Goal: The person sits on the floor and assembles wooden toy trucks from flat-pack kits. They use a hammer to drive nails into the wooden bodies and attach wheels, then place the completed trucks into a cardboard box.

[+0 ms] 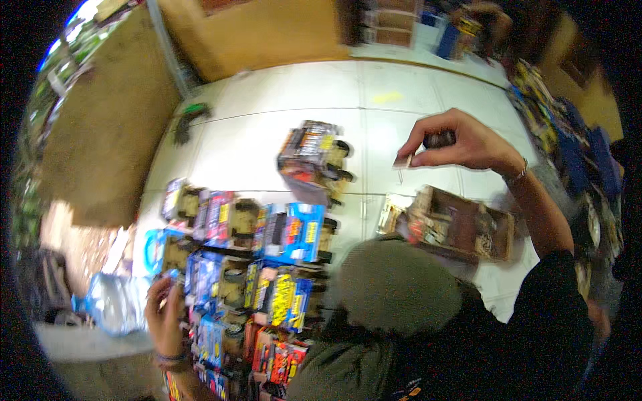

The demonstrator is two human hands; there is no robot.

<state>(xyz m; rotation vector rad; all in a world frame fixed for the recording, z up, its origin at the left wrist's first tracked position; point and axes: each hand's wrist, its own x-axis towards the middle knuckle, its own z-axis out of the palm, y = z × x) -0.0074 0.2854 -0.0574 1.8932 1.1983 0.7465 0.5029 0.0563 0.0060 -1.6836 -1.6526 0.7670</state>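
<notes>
A small dark object, too blurred to be identified, is pinched between the thumb and curled fingers of the right hand, and a thin pale strip is seen at the fingertips just below it. The hand is held raised above the white tiled floor, up and to the right of a cardboard tray. A bracelet is worn at the wrist, and a black sleeve covers the upper arm.

The cardboard tray is filled with small mixed items that cannot be made out. To the left of the tray, a single packaged toy vehicle lies alone on the floor. Further left and lower than the tray, a tight cluster of boxed toy vehicles in blue, red and yellow packaging is laid out in rows.

At the lower left edge of that cluster, the left hand is closed around the corner of one of the packages, with a band at the wrist. A crumpled clear plastic bag lies left of the hand. A knee in olive cloth is seen just below the tray. A dark green object lies far to the upper left of the tray, near a brown wall.
</notes>
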